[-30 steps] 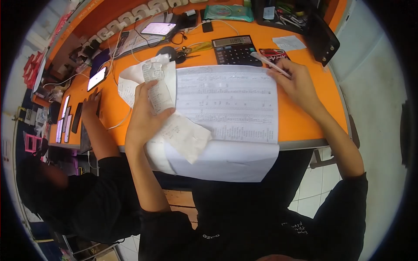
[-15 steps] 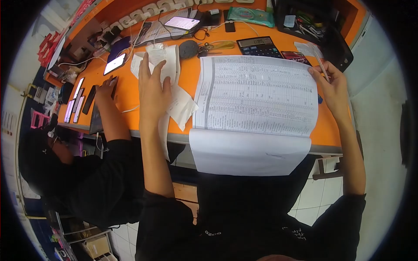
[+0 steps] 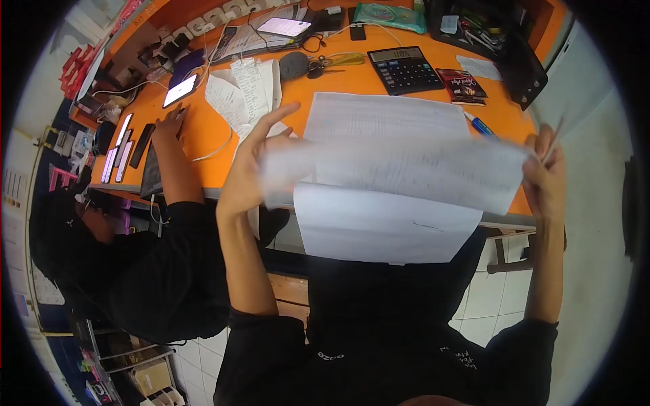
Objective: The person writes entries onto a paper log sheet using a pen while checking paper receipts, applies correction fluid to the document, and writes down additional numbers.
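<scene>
The person's right hand (image 3: 546, 177) is closed on the right edge of a printed sheet (image 3: 406, 169), with a slim pen (image 3: 555, 137), blurred, jutting up from the same grip. Their left hand (image 3: 252, 168) is wide, thumb and fingers spread, at the sheet's other end; the paper is too blurred there for me to tell whether the two touch. The sheet is raised in front of the person, slanting above a second printed page (image 3: 389, 108) that lies on the orange table (image 3: 338, 84). Nearer the body, a mostly blank white page (image 3: 386, 223) hangs over the table's front edge.

Just beyond the left hand, crumpled handwritten receipts (image 3: 252, 88) lie loosely together. Near the right hand rests a blue marker (image 3: 483, 128), and past it a red packet (image 3: 462, 86) beside a black calculator (image 3: 406, 70). Further back are a dark roundish object (image 3: 294, 65), a lit phone (image 3: 284, 27) and a green pack (image 3: 389, 17).

On the person's left, a co-worker in black rests a hand (image 3: 169, 125) on the table, near another lit phone (image 3: 181, 91).
</scene>
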`<state>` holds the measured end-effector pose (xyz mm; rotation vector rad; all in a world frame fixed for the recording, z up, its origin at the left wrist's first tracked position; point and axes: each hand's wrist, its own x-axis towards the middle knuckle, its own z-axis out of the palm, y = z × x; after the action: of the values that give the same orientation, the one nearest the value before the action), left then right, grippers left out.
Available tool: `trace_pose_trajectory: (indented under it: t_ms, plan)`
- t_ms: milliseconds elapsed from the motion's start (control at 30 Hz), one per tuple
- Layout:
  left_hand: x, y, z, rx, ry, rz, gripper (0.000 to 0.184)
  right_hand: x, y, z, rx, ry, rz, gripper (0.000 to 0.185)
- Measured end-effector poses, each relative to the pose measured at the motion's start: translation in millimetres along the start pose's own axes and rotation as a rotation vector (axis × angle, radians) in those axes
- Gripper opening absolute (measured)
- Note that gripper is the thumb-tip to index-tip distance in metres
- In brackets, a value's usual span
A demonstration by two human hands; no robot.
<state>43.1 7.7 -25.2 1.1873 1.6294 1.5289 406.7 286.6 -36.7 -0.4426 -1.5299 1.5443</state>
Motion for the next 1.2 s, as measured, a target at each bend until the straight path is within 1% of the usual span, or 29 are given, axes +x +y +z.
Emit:
trace_pose_trajectory:
  t_ms: [33,67,100,133,200,233,267,300,333,367,400,467,500,567,600,667,733,767,833,867,933,967,1000,1033,1067,1100,1133,1167,1200]
  plan:
    - [-2,-3,-11,0.067,-0.147,0.080,0.075,-11,-4,2,0.036,-0.027,-0.045,0.027]
    - [-2,-1,-13,0.134,-0.295,0.158,0.074,-21,-5,-3,0.033,-0.022,-0.041,0.027]
    - [-9,4,-10,0.075,-0.293,0.044,0.063,-29,-5,-11,0.044,-0.202,-0.084,0.025]
    - [-11,3,-11,0.072,-0.297,0.041,0.063,-37,-8,-12,0.048,-0.290,-0.100,0.025]
    - [-16,-1,-17,0.461,-0.376,0.187,0.045,-49,-17,-12,0.038,-0.500,-0.087,0.024]
    - [-21,13,-7,0.468,-0.327,0.119,0.029,-52,-19,-14,0.029,-0.561,-0.068,0.026]
    - [-27,15,-6,0.461,-0.329,0.116,0.029,-56,-22,-15,0.019,-0.623,-0.050,0.028]
    - [-33,15,-6,0.494,-0.329,0.161,0.027,-59,-22,-22,-0.037,-0.734,-0.047,0.034]
    - [-40,15,-6,0.528,-0.327,0.206,0.026,-60,-25,-21,-0.063,-0.792,-0.042,0.037]
    - [-47,13,-3,0.523,-0.326,0.200,0.026,-59,-29,-17,-0.090,-0.850,-0.038,0.040]
    - [-54,11,2,0.539,-0.279,0.178,0.027,-56,-40,-10,-0.188,-0.994,0.053,0.039]
    - [-64,5,5,0.553,-0.231,0.155,0.028,-51,-58,3,-0.288,-1.136,0.148,0.038]
    - [-68,1,6,0.560,-0.221,0.175,0.027,-48,-63,7,-0.267,-1.130,0.227,0.033]
    - [-73,-2,6,0.569,-0.201,0.190,0.027,-46,-60,10,-0.244,-1.132,0.307,0.027]
    - [-76,-2,6,0.551,-0.202,0.192,0.026,-49,-51,8,-0.225,-0.957,0.264,0.022]
    - [-80,-1,7,0.537,-0.197,0.193,0.025,-46,-50,18,-0.203,-0.787,0.219,0.019]
    - [-83,-1,9,0.573,-0.166,0.212,0.026,-32,-55,44,-0.486,-0.620,0.331,0.023]
    - [-85,-1,10,0.573,-0.161,0.207,0.026,-24,-52,63,-0.485,-0.626,0.332,0.023]
    - [-85,-1,13,0.527,-0.110,0.248,0.025,-6,-38,103,-0.744,-0.735,0.000,0.030]
    - [-85,0,15,0.527,-0.108,0.246,0.025,3,-32,114,-0.743,-0.739,0.001,0.030]
    - [-81,0,20,0.414,-0.026,0.235,0.023,20,-15,131,-0.743,-0.921,0.009,0.031]
    - [-77,-6,24,0.374,0.046,0.260,0.021,28,-1,134,-0.739,-0.925,0.006,0.031]
    - [-76,-8,30,0.349,0.134,0.207,0.015,36,15,136,-0.683,-0.967,0.140,0.032]
    - [-74,-4,36,0.347,0.187,0.155,0.014,41,22,138,-0.627,-1.007,0.274,0.034]
    - [-71,-1,40,0.343,0.240,0.102,0.015,45,22,141,-0.629,-1.014,0.273,0.034]
    - [-69,-2,40,0.340,0.245,0.100,0.015,48,21,144,-0.638,-0.994,0.405,0.036]
    - [-66,-4,40,0.382,0.264,0.025,0.019,50,18,146,-0.645,-0.969,0.536,0.039]
    - [-63,-7,40,0.423,0.284,-0.049,0.024,51,13,145,-0.650,-0.971,0.536,0.039]
    - [-57,-9,41,0.419,0.287,-0.048,0.024,52,5,144,-0.608,-0.886,0.572,0.043]
